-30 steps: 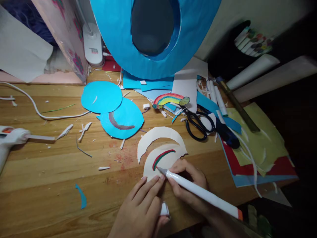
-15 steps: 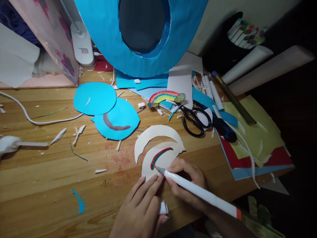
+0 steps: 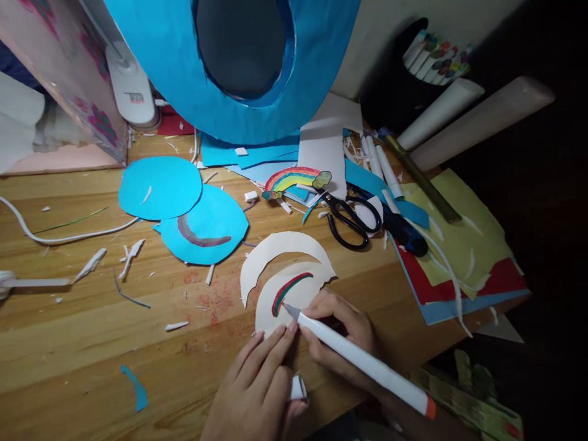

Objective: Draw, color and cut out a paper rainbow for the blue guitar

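Observation:
My right hand [image 3: 342, 334] grips a white marker [image 3: 362, 358] with an orange end. Its grey tip meets a cream paper cutout [image 3: 298, 288], near a small orange mark beside a curved red and green stripe. The fingers of my left hand [image 3: 261, 380] press down the lower edge of this paper, while a white marker cap [image 3: 297, 388] is tucked by its thumb. An arched cream offcut [image 3: 280, 245] lies just above. Further left are two overlapping blue paper cutouts [image 3: 160, 187], the lower one bearing a grey-brown curved stripe. A coloured paper rainbow [image 3: 294, 179] lies beyond.
Black-handled scissors [image 3: 351, 220] lie right of the rainbow. A large blue ring [image 3: 316, 67] stands at the back. Stacked coloured sheets [image 3: 463, 239] and a pot of markers [image 3: 436, 61] are on the right. Paper scraps [image 3: 133, 254] and a white cable [image 3: 73, 236] lie left.
The view has shifted, so most things appear further left. The marker tip has moved slightly up along the inside of the stripe, where a short orange mark shows. Both hands keep their holds.

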Demonstrator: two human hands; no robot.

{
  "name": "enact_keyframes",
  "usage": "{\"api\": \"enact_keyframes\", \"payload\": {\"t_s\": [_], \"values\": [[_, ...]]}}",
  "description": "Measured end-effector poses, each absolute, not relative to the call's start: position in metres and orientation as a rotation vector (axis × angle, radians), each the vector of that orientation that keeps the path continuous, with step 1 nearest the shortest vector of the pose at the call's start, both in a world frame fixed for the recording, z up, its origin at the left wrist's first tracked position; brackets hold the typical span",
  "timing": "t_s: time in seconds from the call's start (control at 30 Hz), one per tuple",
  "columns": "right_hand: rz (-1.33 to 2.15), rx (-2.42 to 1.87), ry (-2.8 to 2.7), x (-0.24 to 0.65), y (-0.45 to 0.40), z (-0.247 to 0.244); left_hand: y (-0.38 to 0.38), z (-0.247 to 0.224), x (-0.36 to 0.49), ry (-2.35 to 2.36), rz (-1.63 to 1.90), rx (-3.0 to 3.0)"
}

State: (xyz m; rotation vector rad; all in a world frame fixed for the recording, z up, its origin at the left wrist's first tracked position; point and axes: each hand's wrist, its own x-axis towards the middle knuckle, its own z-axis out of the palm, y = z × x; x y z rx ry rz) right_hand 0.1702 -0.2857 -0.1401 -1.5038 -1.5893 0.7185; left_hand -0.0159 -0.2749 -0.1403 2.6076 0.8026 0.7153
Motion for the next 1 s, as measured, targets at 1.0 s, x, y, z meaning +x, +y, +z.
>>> {"api": "enact_keyframes", "payload": {"t_s": [1.0], "values": [[0.409, -1.527, -1.568, 0.1710, -0.2818, -0.1441, -0.2713, -0.1368, -0.0147, 0.760, 0.657, 2.711]]}}
